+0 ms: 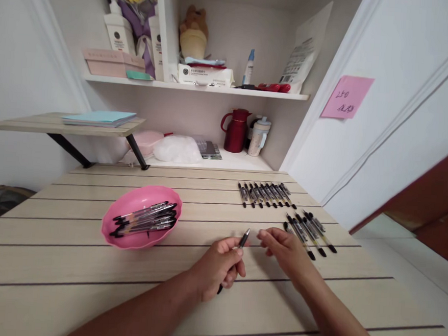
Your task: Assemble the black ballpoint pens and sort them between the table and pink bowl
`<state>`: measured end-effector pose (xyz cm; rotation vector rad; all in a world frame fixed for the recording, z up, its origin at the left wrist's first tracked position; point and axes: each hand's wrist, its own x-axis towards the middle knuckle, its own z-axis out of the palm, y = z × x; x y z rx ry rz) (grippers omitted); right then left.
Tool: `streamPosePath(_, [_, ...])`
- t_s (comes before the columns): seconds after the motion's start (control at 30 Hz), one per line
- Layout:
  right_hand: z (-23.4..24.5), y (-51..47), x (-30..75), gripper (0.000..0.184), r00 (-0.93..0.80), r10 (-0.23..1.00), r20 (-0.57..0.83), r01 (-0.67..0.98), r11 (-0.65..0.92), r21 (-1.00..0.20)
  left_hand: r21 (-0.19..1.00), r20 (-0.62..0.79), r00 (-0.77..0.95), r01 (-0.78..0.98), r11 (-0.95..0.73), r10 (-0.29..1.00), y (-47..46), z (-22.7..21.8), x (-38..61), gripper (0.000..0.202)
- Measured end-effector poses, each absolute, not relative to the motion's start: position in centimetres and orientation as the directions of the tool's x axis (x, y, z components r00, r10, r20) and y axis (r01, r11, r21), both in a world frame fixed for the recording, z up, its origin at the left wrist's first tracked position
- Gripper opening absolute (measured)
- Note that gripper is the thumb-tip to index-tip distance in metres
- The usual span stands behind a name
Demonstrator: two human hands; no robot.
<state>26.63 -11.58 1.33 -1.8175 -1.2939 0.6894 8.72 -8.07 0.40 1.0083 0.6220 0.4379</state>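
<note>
Left hand (228, 264) clamped round a pen (244, 237) above the table (206, 197); pen's middle hidden by fingers, tip and black tail visible. Right hand (282, 248) just right of it, fingers bent; cannot tell whether fingertips meet or grip anything. To the right, pens in a far row (267, 194) and a near row (308, 230), print illegible. Left: bowl (139, 199), its pile (147, 220) overlapping, count unclear. Far: dark item (251, 133) mostly behind cup (258, 141).

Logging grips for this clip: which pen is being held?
The pen in the left hand; the other pens lie in the pink bowl or on the table.
</note>
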Motion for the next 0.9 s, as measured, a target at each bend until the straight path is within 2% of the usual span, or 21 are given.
streamPosePath(0.07, [1.5,-11.2,24.4,0.036,0.282,0.956,-0.086,0.231,-0.154,-0.961,0.891,-0.253,0.749,-0.066,0.45,0.612,-8.1,0.3,8.8,0.035])
streamPosePath(0.13, [1.2,-10.7,22.9,0.036,0.315,0.942,-0.114,0.058,-0.139,-0.989,0.899,-0.243,0.742,-0.07,0.433,0.625,-8.1,0.3,8.9,0.03])
streamPosePath(0.27, [0.1,-9.9,21.8,0.037,0.384,0.914,-0.129,-0.119,-0.09,-0.989,0.897,-0.264,0.72,-0.062,0.439,0.642,-8.3,0.2,8.9,0.028])
streamPosePath(0.47, [-0.4,-9.7,21.7,0.035,0.415,0.897,-0.15,-0.342,0.001,-0.94,0.865,-0.313,0.734,-0.041,0.5,0.603,-8.2,0.5,9.0,0.043])
streamPosePath(0.6, [-0.4,-9.5,21.5,0.029,0.369,0.916,-0.154,-0.436,0.024,-0.9,0.858,-0.313,0.735,-0.053,0.511,0.602,-8.0,0.6,9.0,0.039])
streamPosePath(0.8, [-0.4,-9.5,21.6,0.029,0.33,0.935,-0.134,-0.421,0.019,-0.907,0.866,-0.312,0.724,-0.05,0.498,0.615,-8.1,0.5,9.0,0.038])
streamPosePath(0.9, [-0.2,-9.6,21.6,0.025,0.287,0.952,-0.105,-0.481,0.049,-0.875,0.864,-0.311,0.726,-0.053,0.501,0.613,-8.1,0.5,9.1,0.039])
